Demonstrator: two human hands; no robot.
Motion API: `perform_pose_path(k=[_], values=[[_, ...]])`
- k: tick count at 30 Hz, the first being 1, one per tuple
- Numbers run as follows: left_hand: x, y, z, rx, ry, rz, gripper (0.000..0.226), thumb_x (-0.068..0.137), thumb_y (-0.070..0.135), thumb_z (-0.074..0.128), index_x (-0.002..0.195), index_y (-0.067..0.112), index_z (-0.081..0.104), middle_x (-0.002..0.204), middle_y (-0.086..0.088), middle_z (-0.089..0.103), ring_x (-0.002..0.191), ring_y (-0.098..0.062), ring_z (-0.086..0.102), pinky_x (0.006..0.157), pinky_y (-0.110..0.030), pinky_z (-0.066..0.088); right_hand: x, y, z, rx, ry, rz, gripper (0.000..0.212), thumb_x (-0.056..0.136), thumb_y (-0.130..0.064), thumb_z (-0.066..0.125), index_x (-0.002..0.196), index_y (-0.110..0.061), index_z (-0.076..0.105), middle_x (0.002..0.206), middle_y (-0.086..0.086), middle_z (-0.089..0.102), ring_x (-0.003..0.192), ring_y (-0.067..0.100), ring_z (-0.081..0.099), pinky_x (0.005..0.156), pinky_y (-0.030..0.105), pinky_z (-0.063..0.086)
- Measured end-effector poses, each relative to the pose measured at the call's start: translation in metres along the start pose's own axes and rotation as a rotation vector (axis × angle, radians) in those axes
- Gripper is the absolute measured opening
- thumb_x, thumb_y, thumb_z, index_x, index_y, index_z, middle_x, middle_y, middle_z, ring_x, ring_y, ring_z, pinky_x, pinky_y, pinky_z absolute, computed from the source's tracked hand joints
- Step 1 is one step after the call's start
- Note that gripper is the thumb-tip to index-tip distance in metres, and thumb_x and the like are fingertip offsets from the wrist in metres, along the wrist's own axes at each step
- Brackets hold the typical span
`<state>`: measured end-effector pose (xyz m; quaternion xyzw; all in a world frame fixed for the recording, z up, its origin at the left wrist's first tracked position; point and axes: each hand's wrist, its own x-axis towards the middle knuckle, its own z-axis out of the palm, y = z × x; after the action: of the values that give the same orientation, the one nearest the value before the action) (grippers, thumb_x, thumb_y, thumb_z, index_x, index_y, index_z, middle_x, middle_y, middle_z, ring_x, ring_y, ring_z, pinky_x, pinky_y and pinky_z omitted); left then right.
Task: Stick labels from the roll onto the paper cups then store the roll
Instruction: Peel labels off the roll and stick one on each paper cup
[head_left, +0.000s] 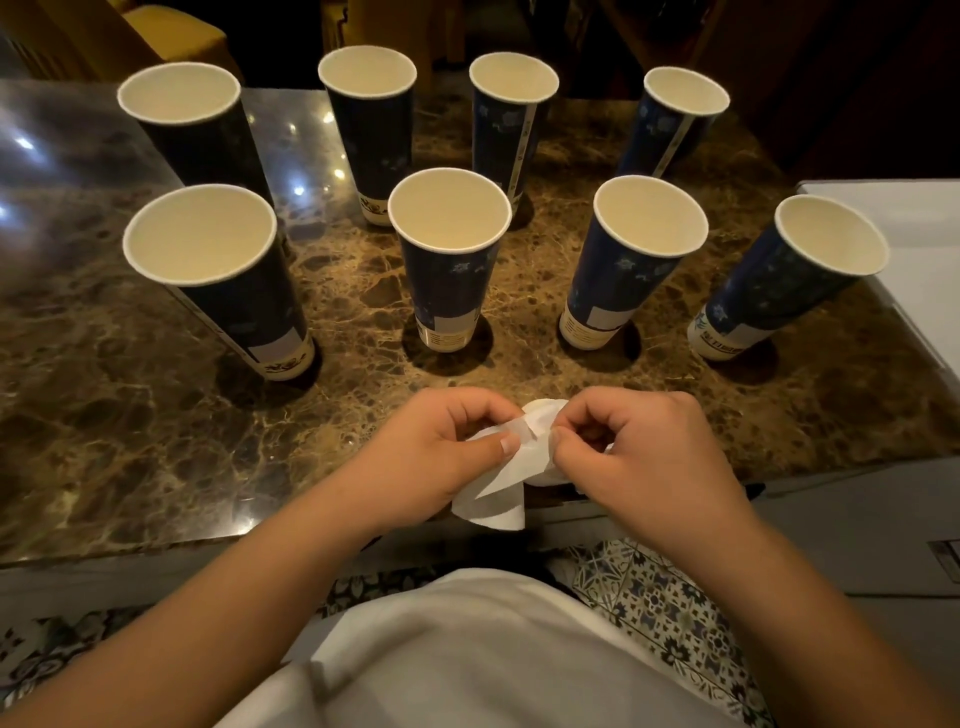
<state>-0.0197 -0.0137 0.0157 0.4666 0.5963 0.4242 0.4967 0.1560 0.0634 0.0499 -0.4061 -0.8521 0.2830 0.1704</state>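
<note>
Several tall dark-blue paper cups stand open and upright in two rows on the marble table (156, 415). A front cup (447, 260) stands straight ahead of my hands. The front-row cups show a pale rectangular patch near the base. Above the table's near edge, my left hand (441, 457) pinches the white label roll (540, 447) and its loose backing strip (493, 499), which hangs down. My right hand (639, 457) grips the roll from the right, with thumb and forefinger pinching at a label edge on its top.
A white surface (904, 249) adjoins the table at the right. A yellow chair (171, 31) stands beyond the far left edge. Patterned floor tiles (660, 608) show below the near edge, beside my white shirt.
</note>
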Motion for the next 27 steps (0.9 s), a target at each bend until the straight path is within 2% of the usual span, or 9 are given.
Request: perform_pose_path(k=[2, 4, 7, 11, 15, 18, 20, 23, 27], values=[[0.0, 0.002, 0.0, -0.021, -0.004, -0.013, 0.013, 0.09, 0.01, 0.062, 0.096, 0.013, 0.073, 0.095, -0.007, 0.073, 0.089, -0.027, 0.068, 0.081, -0.043, 0.054, 0.002, 0.003, -0.002, 0.072, -0.015, 0.079, 0.014, 0.078, -0.019, 0.068, 0.065, -0.026, 0.069, 0.058, -0.01, 0.063, 0.056, 0.006, 0.058, 0.053, 0.026, 0.05], [-0.001, 0.005, 0.001, -0.05, 0.004, -0.023, 0.015, 0.09, 0.01, 0.061, 0.098, 0.014, 0.073, 0.097, -0.008, 0.074, 0.092, -0.029, 0.068, 0.084, -0.046, 0.054, 0.004, 0.003, -0.005, 0.108, -0.029, 0.118, 0.014, 0.079, -0.021, 0.068, 0.066, -0.027, 0.069, 0.061, -0.011, 0.064, 0.058, 0.005, 0.057, 0.055, 0.027, 0.051], [-0.001, 0.008, 0.001, -0.054, 0.01, -0.039, 0.016, 0.089, 0.015, 0.061, 0.098, 0.017, 0.074, 0.097, -0.005, 0.074, 0.093, -0.03, 0.068, 0.087, -0.049, 0.054, 0.004, 0.0, -0.01, 0.094, -0.076, 0.084, 0.01, 0.081, -0.027, 0.067, 0.071, -0.028, 0.07, 0.065, -0.012, 0.066, 0.063, 0.006, 0.061, 0.061, 0.034, 0.056], [-0.003, 0.01, 0.003, -0.039, 0.016, -0.044, 0.017, 0.091, 0.009, 0.062, 0.093, 0.021, 0.075, 0.092, -0.003, 0.075, 0.091, -0.027, 0.07, 0.087, -0.052, 0.055, 0.001, -0.005, -0.012, 0.106, -0.112, 0.035, 0.01, 0.081, -0.035, 0.064, 0.076, -0.029, 0.07, 0.067, -0.012, 0.067, 0.065, 0.006, 0.062, 0.059, 0.033, 0.056], [-0.005, 0.01, 0.004, -0.009, 0.037, -0.045, 0.016, 0.091, 0.007, 0.063, 0.094, 0.018, 0.074, 0.092, -0.009, 0.074, 0.091, -0.032, 0.068, 0.086, -0.056, 0.055, -0.001, -0.007, -0.012, 0.126, -0.121, -0.007, 0.026, 0.078, -0.05, 0.058, 0.083, -0.029, 0.073, 0.07, -0.014, 0.068, 0.068, 0.004, 0.063, 0.058, 0.025, 0.053], [-0.006, 0.011, 0.004, 0.004, 0.035, -0.03, 0.012, 0.09, 0.009, 0.066, 0.093, 0.016, 0.074, 0.09, -0.015, 0.073, 0.088, -0.037, 0.067, 0.082, -0.059, 0.054, -0.002, -0.005, -0.009, 0.017, -0.045, -0.105, 0.038, 0.075, -0.061, 0.058, 0.084, -0.027, 0.069, 0.072, -0.013, 0.066, 0.069, 0.006, 0.063, 0.057, 0.031, 0.055], [-0.007, 0.014, 0.005, 0.021, 0.004, 0.0, 0.011, 0.09, 0.012, 0.066, 0.093, 0.018, 0.075, 0.088, -0.017, 0.072, 0.083, -0.041, 0.063, 0.078, -0.058, 0.052, -0.003, -0.005, -0.008, -0.068, -0.012, -0.194, 0.033, 0.079, -0.056, 0.06, 0.084, -0.025, 0.069, 0.072, -0.013, 0.065, 0.068, 0.006, 0.061, 0.055, 0.034, 0.054], [-0.009, 0.017, 0.005, 0.028, -0.024, 0.027, 0.013, 0.092, 0.015, 0.065, 0.097, 0.017, 0.076, 0.091, -0.015, 0.073, 0.088, -0.04, 0.063, 0.083, -0.055, 0.052, -0.004, -0.006, -0.008, -0.147, 0.009, -0.282, 0.027, 0.087, -0.045, 0.056, 0.086, -0.023, 0.072, 0.072, -0.012, 0.066, 0.065, 0.006, 0.059, 0.054, 0.032, 0.052], [-0.008, 0.015, 0.005, -0.064, -0.001, -0.07, 0.012, 0.089, 0.018, 0.065, 0.091, 0.016, 0.077, 0.092, -0.016, 0.073, 0.088, -0.037, 0.064, 0.083, -0.05, 0.053, -0.005, -0.005, -0.006, -0.192, 0.033, -0.336, 0.019, 0.091, -0.03, 0.058, 0.086, -0.019, 0.073, 0.072, -0.008, 0.068, 0.064, 0.006, 0.06, 0.054, 0.03, 0.051]])
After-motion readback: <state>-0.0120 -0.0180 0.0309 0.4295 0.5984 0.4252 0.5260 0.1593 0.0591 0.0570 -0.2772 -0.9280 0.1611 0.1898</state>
